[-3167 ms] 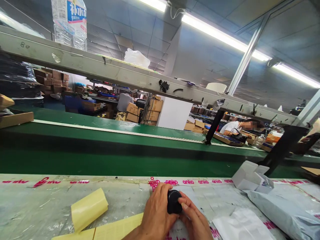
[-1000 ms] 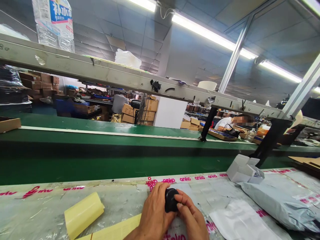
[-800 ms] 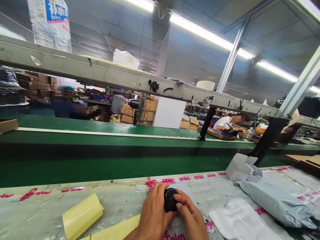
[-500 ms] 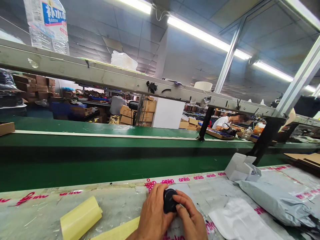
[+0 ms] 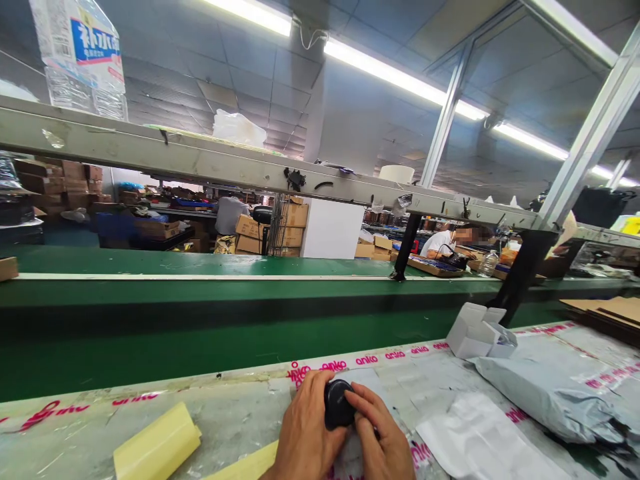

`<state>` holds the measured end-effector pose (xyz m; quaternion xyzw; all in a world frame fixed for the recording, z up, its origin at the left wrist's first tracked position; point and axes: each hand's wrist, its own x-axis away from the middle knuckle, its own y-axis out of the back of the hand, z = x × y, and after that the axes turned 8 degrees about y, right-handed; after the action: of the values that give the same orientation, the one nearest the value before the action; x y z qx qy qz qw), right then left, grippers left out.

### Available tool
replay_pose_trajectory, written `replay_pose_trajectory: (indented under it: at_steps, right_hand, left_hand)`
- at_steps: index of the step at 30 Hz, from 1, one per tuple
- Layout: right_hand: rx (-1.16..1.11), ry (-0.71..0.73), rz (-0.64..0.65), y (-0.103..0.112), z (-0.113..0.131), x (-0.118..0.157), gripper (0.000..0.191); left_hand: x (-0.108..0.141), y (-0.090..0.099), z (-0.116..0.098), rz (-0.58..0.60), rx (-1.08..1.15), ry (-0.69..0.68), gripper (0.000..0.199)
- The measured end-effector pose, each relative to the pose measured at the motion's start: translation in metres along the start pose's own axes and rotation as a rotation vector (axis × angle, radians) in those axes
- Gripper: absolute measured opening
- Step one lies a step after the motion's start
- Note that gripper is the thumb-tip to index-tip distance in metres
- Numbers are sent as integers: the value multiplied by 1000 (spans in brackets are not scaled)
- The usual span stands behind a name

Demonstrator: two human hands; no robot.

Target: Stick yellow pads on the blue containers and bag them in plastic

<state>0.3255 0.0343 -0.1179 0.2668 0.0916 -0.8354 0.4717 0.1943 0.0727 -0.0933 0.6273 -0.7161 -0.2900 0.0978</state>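
The view has tilted up slightly while both hands, left hand [image 5: 306,433] and right hand [image 5: 380,443], keep their grip clamped on the small black round part [image 5: 338,404] over the tabletop [image 5: 240,417], where it could slip and roll if the pinch loosens.

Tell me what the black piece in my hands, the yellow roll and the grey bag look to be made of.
Black piece, held by left hand and right hand: likely moulded plastic or rubber, matte, rounded, only a faint sheen. Yellow roll: looks like waxy paper, a curled sheet, flat colour. Grey bag: thin plastic film, wrinkled and glossy.
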Motion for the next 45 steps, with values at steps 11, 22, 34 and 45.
replay_pose_trajectory:
  at_steps: [11,22,34,45]
  right_hand:
    - [264,305,44,2,-23,5,38]
    - [391,447,-68,1,-6,6,31]
    - [756,677,-9,4,-19,4,45]
    - [925,697,4,4,-20,8,49]
  left_hand:
    - [-1,-4,8,-13,32,-73,59]
    - [1,0,0,20,17,-16,56]
    - [1,5,-8,42,-57,70,60]
    - [0,9,-16,74,-76,145,68]
